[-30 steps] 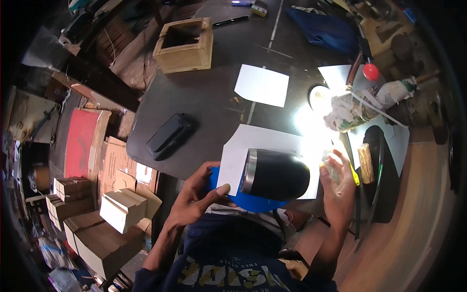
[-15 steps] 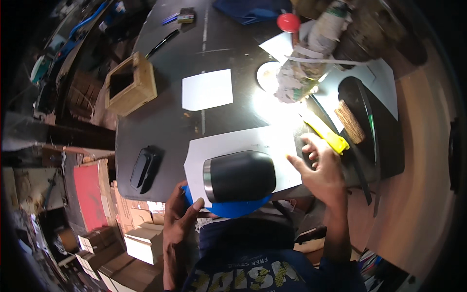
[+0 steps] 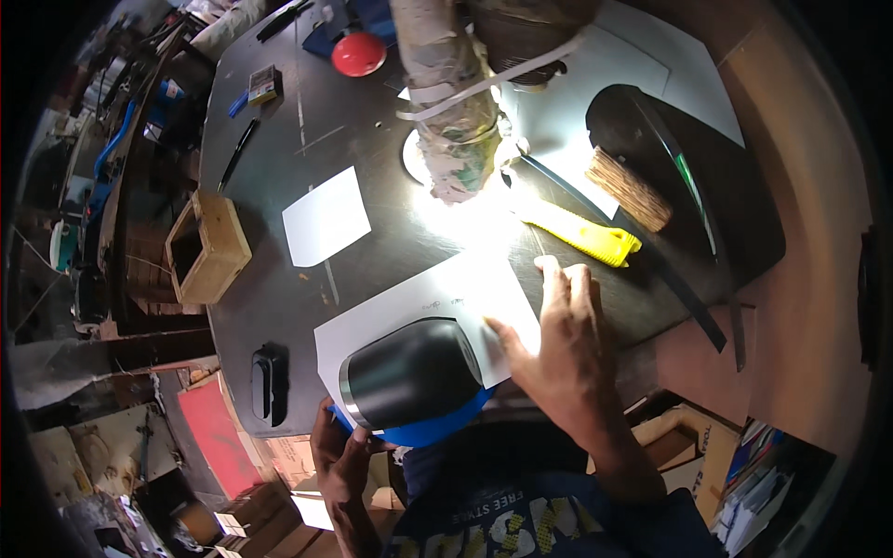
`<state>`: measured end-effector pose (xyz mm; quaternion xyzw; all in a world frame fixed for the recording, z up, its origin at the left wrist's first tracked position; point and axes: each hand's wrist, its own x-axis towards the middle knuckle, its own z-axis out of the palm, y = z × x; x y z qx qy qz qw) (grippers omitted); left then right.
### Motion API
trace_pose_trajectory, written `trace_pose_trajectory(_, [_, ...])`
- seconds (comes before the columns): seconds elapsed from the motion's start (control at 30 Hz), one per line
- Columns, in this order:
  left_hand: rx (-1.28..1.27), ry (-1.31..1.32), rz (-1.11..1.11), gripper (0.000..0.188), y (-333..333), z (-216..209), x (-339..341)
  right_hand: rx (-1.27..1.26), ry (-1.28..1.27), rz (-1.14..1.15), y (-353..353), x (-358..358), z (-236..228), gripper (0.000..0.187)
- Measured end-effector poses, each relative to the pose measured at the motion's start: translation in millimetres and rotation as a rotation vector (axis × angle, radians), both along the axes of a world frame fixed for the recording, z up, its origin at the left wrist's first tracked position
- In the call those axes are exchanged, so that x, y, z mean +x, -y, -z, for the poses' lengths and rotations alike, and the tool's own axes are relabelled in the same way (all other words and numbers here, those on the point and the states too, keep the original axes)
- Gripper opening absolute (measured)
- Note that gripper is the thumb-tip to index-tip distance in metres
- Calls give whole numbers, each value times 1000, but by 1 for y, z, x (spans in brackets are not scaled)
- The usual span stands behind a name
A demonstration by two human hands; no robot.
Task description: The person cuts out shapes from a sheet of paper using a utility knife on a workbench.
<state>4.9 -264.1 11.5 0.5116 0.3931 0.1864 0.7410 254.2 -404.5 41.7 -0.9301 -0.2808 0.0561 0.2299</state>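
Observation:
A black tumbler (image 3: 414,372) with a silver rim lies on its side on a sheet of white paper (image 3: 372,321). Beneath the paper a blue rounded thing (image 3: 433,430) sticks out along the near side. My left hand (image 3: 342,454) grips the edge of the paper and the blue thing together, its thumb on top beside the tumbler's rim. To the right of the tumbler, my right hand (image 3: 563,358) is open, thumb apart from the fingers and no held thing visible. Just beyond its fingertips lies a yellow-handled tool (image 3: 586,234), its far end lost in glare.
A taped lamp arm (image 3: 456,121) reaches over the dark table (image 3: 270,321), casting a bright spot. Around it are a small paper (image 3: 326,216), wooden box (image 3: 209,246), black case (image 3: 270,386), pen (image 3: 239,153), rough wooden piece (image 3: 628,189), black strip (image 3: 684,296) and red knob (image 3: 358,54).
My view has turned, so the table appears rotated. The right hand's fingers now stretch further forward, below the yellow-handled tool. My left hand keeps its grip at the paper's edge.

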Motion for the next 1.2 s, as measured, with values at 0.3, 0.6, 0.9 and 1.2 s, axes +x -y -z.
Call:
trace_pose_trajectory(0.3, [37,-62,-24,63,6,0,0,176,-64,13,0,6,-2,53])
trace_pose_trajectory(0.6, [35,30,60,74,1,1,3,321,-1041,-162,12,43,2,45])
trace_pose_trajectory(0.9, [-29,35,50,65,-7,-6,10,484,-1124,-377,16,47,3,51])
trace_pose_trajectory(1.2, [36,-43,78,82,-23,-1,9,657,-1213,-310,4,35,-7,72])
